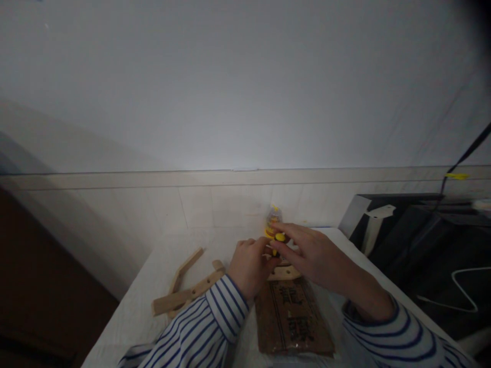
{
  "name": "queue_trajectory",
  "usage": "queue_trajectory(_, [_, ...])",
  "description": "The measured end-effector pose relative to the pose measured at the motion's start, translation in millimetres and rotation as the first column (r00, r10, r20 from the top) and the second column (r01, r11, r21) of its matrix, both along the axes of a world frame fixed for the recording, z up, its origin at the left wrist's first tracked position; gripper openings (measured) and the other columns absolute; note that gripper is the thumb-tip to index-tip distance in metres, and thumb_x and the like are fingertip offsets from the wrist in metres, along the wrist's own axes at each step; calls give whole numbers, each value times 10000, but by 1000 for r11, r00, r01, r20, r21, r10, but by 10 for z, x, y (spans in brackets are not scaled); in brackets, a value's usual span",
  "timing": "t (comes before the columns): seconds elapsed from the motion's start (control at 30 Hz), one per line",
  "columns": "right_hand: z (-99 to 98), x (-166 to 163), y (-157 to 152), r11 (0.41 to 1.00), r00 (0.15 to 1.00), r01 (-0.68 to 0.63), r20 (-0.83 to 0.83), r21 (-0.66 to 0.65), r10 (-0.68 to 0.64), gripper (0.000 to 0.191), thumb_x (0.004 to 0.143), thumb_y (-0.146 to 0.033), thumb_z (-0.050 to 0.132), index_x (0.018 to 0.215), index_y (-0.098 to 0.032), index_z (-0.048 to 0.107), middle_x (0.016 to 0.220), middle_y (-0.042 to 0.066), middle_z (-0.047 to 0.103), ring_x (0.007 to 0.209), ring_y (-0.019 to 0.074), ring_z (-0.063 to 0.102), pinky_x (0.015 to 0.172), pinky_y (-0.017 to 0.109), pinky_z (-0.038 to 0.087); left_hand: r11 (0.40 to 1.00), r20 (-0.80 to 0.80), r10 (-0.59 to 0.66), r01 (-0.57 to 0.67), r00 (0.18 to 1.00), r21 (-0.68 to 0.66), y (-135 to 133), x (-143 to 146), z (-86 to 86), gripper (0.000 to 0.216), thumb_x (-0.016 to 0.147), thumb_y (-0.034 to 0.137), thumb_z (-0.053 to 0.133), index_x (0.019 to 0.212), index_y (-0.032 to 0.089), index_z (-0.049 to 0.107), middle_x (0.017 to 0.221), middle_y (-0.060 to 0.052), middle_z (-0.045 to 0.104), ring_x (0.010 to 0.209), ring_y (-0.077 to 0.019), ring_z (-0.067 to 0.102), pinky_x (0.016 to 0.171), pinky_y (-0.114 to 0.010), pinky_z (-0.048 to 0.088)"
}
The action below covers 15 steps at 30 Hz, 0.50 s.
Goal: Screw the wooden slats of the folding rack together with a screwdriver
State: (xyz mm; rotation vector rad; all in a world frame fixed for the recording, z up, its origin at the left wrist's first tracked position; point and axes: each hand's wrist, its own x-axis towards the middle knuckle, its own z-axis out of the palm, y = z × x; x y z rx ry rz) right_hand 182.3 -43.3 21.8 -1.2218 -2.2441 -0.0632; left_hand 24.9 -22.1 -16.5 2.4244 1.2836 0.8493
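Note:
Both my hands meet over the far part of a white table [134, 312]. My left hand [249, 266] is curled shut around something hidden under its fingers. My right hand [310, 253] pinches a small yellow piece [280, 237] between thumb and finger, beside a small upright toy-like object [273, 219] with yellow parts. Just under the hands lies a light wooden strip with holes [286, 273]. Both sleeves are white with blue stripes.
Several wooden strips with holes [184, 294] lie to the left of my hands. A brown printed packet [293, 319] lies close to me. A dark unit with a white bracket [402, 225] and a black cable [466, 153] stand at the right. Pale wall behind.

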Motion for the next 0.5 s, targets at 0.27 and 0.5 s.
queue_trajectory(0.27, [28, -9, -15, 999, 1000, -31, -7, -31, 31, 277, 880, -240, 435, 1096, -154, 587, 1075, 87, 651, 994, 205, 589, 868, 379, 464, 1000, -9, 10, -10, 1000, -8, 11, 0, 4, 173, 735, 243, 674, 873, 186, 588, 831, -15, 686, 793, -198, 621, 747, -330, 451])
queue_trajectory(0.5, [22, -1, -8, 999, 1000, -19, 19, -39, 20, 261, 885, -241, 438, 1072, -154, 598, 1033, 89, 662, 944, 211, 606, 824, 376, 479, 1000, -28, 10, -10, 1000, -11, 5, 2, 11, 152, 752, 242, 653, 874, 181, 588, 827, -21, 683, 790, -196, 619, 734, -324, 456])
